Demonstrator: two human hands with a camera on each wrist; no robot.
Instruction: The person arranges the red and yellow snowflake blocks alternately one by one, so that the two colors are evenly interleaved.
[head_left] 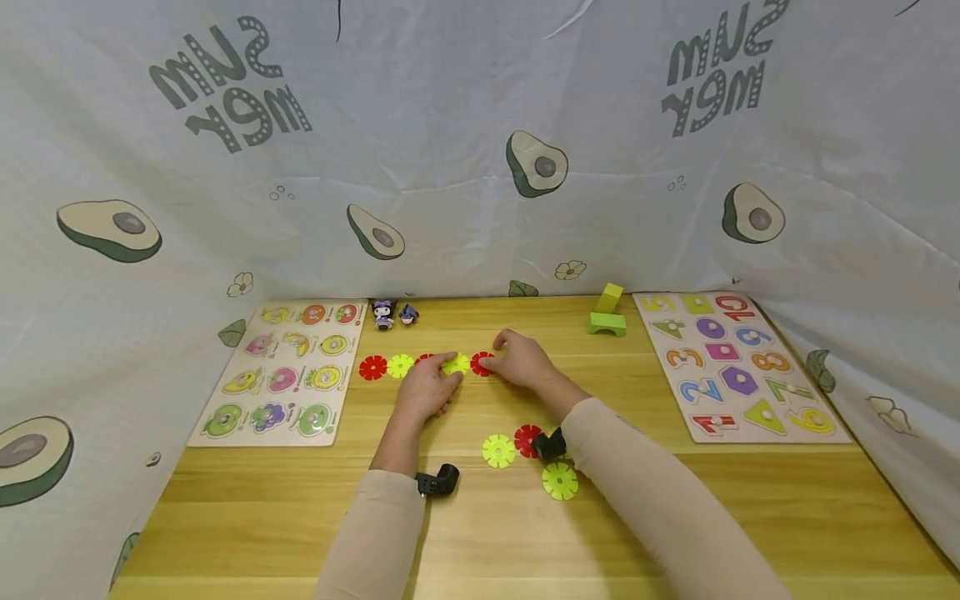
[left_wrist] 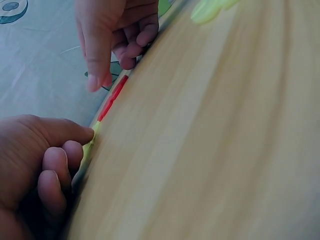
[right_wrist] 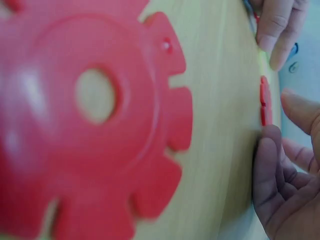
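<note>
Evidently lining discs into a row, the left hand (head_left: 427, 387) pinches a yellow-green disc (head_left: 455, 364) flat on the worktop (head_left: 480, 533), while the right hand (head_left: 522, 360) has its fingers clamped on the neighbouring red disc (head_left: 482, 363), edges nearly touching.

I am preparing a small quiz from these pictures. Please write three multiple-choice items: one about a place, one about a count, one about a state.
1. Where is the number puzzle board?
A. at the table's right side
B. at the table's left side
C. under the arms

2. How many loose discs lie near the right forearm?
A. one
B. three
C. six

3. What does the left hand do?
A. hangs idle
B. holds a green block
C. pinches a yellow-green disc

Answers:
1 A, it lies right of the green blocks.
2 B, two yellow-green and one red.
3 C, thumb and fingers close on its edge; the right hand holds a red disc.
</note>
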